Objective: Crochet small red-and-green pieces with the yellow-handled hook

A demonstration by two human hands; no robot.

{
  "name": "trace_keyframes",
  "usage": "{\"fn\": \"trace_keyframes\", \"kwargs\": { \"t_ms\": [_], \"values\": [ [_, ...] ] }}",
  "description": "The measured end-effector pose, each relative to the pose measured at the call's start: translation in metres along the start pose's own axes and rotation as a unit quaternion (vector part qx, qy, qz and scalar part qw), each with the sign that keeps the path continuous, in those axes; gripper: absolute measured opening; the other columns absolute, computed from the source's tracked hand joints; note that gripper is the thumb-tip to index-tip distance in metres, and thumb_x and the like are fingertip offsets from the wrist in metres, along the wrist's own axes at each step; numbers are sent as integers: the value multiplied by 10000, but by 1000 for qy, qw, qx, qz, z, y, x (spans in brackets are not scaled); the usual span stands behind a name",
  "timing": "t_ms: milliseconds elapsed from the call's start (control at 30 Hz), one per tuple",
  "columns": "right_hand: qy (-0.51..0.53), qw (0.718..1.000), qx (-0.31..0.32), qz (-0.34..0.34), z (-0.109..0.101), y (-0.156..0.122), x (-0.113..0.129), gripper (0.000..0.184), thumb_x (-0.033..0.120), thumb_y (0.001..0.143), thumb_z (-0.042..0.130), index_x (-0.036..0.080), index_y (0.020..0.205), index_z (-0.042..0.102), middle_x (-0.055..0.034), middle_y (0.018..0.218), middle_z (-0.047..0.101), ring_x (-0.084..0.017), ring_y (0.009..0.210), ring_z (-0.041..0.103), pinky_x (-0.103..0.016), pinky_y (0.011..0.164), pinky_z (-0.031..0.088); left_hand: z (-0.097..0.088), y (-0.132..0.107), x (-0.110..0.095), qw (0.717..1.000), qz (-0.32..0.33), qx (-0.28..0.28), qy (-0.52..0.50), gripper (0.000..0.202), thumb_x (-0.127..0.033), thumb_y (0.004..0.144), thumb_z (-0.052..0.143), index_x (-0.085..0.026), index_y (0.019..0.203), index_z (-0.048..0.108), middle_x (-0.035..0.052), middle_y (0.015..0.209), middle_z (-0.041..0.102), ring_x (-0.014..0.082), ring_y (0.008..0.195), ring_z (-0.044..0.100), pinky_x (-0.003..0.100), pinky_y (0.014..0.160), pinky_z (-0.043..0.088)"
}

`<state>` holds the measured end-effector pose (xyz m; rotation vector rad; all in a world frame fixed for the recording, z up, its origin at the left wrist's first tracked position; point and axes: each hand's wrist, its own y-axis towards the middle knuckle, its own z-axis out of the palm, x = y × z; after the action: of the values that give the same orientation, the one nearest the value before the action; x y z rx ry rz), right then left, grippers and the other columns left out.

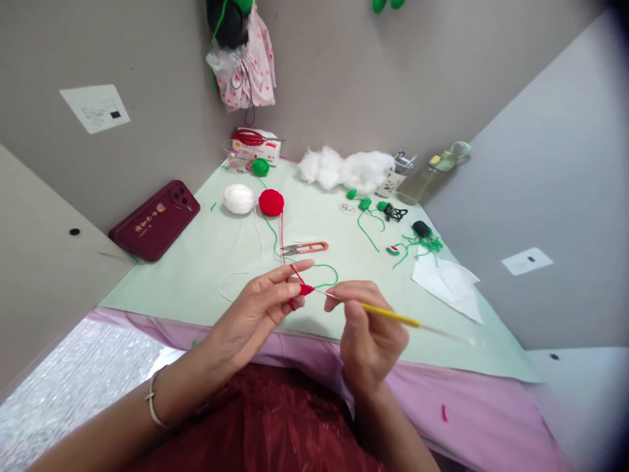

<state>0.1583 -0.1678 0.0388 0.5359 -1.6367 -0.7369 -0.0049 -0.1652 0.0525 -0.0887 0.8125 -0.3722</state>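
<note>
My left hand (269, 295) pinches a small red crochet piece (306, 289) between thumb and fingers, with red yarn looped over the raised index finger. In my right hand (371, 331) is a crochet hook (388, 314) with a yellow handle, held like a pen. Its thin metal tip reaches the red piece. From the left hand the red strand runs up to a red yarn ball (271, 202). Beside that ball sits a white yarn ball (239, 198). Just beyond my hands lie orange-handled thread snips (305, 248).
White stuffing (344, 169) and a clear bottle (427, 180) stand at the back. Green crocheted bits (430, 241) and white paper (445, 282) lie right. A dark red phone (154, 221) leans left. Red scissors (249, 137) rest on a box near a green yarn ball (260, 167).
</note>
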Motion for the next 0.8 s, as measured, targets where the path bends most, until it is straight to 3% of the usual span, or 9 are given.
{"fn": "trace_keyframes", "kwargs": {
  "t_ms": [100,200,267,400,500,567,667,800],
  "values": [
    [93,993,11,68,3,6,2,216,190,1046,572,260,1012,774,-26,862,717,-168,746,677,-330,651,570,3,-1,1,999,30,2,24,383,-229,801,870,-249,1182,836,-10,803,680,123,802,595,250,857,476],
    [70,996,34,54,7,8,3,205,178,1032,603,268,1031,786,-38,928,767,-190,884,717,-341,736,599,4,-2,3,997,51,7,57,368,-235,808,869,-285,1171,840,-8,852,697,137,861,606,268,896,468],
    [50,997,36,43,8,7,3,218,153,1032,593,269,1051,777,-38,947,783,-182,869,724,-334,733,614,4,-2,4,995,66,5,76,327,-271,829,867,-291,1154,845,-6,867,702,142,879,613,276,912,465],
    [-83,994,53,-48,7,-1,2,273,99,1005,605,278,1130,770,-53,1003,786,-184,892,751,-324,741,640,3,-2,5,996,68,-6,60,350,-302,793,916,-285,1136,848,-21,828,695,130,848,612,267,892,467],
    [-184,973,54,-126,7,-7,-1,339,84,983,632,298,1206,771,-74,1118,781,-196,955,765,-327,779,650,1,-2,6,1000,23,-8,17,400,-298,774,930,-248,1160,839,-2,859,716,130,850,621,258,874,477],
    [-152,983,37,-101,6,-7,-1,337,83,986,619,293,1203,767,-66,1068,785,-199,928,761,-340,768,646,0,-2,6,1000,-3,-3,-4,375,-277,795,910,-226,1160,839,16,901,729,126,844,619,256,870,488],
    [-46,999,4,-1,5,-4,1,253,106,994,606,264,1098,775,-33,883,756,-187,791,722,-344,696,612,-2,-1,4,1000,-1,-12,-15,331,-237,826,877,-212,1155,843,16,905,725,112,809,603,244,859,495],
    [39,995,-22,93,1,1,3,182,184,1013,604,229,969,775,-23,812,704,-159,662,659,-329,623,561,-4,0,1,1000,9,-21,-2,322,-233,830,870,-198,1149,844,17,893,729,115,802,605,241,851,492]
  ]
}}
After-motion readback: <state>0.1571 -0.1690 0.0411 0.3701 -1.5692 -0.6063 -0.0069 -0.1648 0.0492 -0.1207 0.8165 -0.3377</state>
